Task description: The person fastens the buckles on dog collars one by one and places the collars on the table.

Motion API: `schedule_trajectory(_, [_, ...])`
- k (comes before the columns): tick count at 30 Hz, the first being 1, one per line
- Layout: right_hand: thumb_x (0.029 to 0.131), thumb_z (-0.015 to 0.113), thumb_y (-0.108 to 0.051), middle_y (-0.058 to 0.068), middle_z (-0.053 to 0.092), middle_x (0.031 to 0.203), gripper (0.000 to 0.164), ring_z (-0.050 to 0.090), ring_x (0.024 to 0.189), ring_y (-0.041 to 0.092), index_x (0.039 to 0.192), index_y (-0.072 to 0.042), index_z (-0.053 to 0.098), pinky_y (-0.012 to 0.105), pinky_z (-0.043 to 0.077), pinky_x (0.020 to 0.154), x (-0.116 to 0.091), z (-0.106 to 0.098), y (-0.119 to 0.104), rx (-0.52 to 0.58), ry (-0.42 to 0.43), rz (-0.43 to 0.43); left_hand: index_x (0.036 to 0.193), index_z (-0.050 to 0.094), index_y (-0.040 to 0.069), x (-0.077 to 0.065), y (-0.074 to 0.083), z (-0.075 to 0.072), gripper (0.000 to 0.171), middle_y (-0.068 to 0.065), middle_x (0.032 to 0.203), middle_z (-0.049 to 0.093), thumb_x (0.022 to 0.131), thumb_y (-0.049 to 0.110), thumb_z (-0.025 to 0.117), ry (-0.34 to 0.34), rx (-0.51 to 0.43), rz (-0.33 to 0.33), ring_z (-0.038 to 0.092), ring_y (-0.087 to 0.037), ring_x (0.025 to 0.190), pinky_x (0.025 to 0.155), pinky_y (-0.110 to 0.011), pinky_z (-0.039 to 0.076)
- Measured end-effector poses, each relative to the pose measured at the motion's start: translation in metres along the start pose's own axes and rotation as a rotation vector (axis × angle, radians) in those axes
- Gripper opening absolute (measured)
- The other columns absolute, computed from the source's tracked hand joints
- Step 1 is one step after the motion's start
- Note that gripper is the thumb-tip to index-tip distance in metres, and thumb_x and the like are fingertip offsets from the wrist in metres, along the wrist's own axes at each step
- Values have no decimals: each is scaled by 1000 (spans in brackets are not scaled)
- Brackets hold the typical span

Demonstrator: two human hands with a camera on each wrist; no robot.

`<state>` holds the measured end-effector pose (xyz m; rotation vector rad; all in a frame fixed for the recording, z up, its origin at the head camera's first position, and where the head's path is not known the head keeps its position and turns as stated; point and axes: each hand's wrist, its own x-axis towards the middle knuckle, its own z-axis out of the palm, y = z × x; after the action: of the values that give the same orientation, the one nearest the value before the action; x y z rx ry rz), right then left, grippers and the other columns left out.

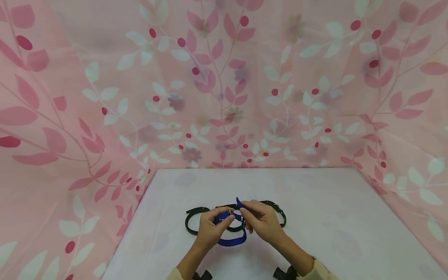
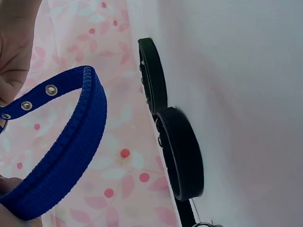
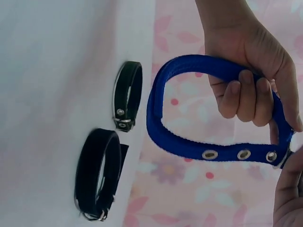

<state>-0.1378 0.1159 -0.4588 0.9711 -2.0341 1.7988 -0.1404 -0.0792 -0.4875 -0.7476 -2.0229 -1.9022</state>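
Both hands hold a blue webbing pet collar (image 1: 232, 242) up over the white table, its loop hanging below the fingers. Metal eyelets run along its strap, plain in the left wrist view, where the wide band (image 2: 78, 149) curves in front. My left hand (image 1: 209, 230) grips the collar near its metal buckle, with fingers wrapped over the band in the right wrist view. Between thumb and fingers, my right hand (image 1: 266, 222) pinches the strap by its pointed end (image 1: 239, 201), which sticks up above the fingertips. Part of the buckle is hidden by fingers.
Dark collars lie on the table (image 1: 168, 194) behind the hands: one looped at the left (image 1: 190, 228), another at the right (image 1: 284, 220), partly hidden. In the right wrist view, a black collar (image 3: 87, 175) and a dark green one (image 3: 124, 90) stand on edge. Floral cloth surrounds the table.
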Motion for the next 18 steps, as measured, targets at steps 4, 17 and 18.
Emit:
schedule_trajectory(4, [91,64,6,6,59,73,14,52,52,5,102,3,73,16,45,44,3,3,-3,-205,39,-84,100,71,-5,1,3,-1,14,-17,89,73,87,-1,72,8,-8,6,56,-5,70,56,-17,47])
schedule_trajectory(17, [95,65,-10,4,59,87,14,61,62,6,105,-7,75,23,55,51,12,-3,-37,-253,-185,293,105,70,-1,5,7,-10,19,-21,92,73,87,-6,69,-28,-11,106,64,-3,73,57,-19,54])
schedule_trajectory(18, [95,64,-9,5,58,88,15,61,64,7,106,-5,74,23,55,52,12,-3,-38,-254,-195,318,105,70,-1,5,7,-10,19,-21,93,73,87,-7,69,-34,-12,100,65,-5,75,59,-21,55])
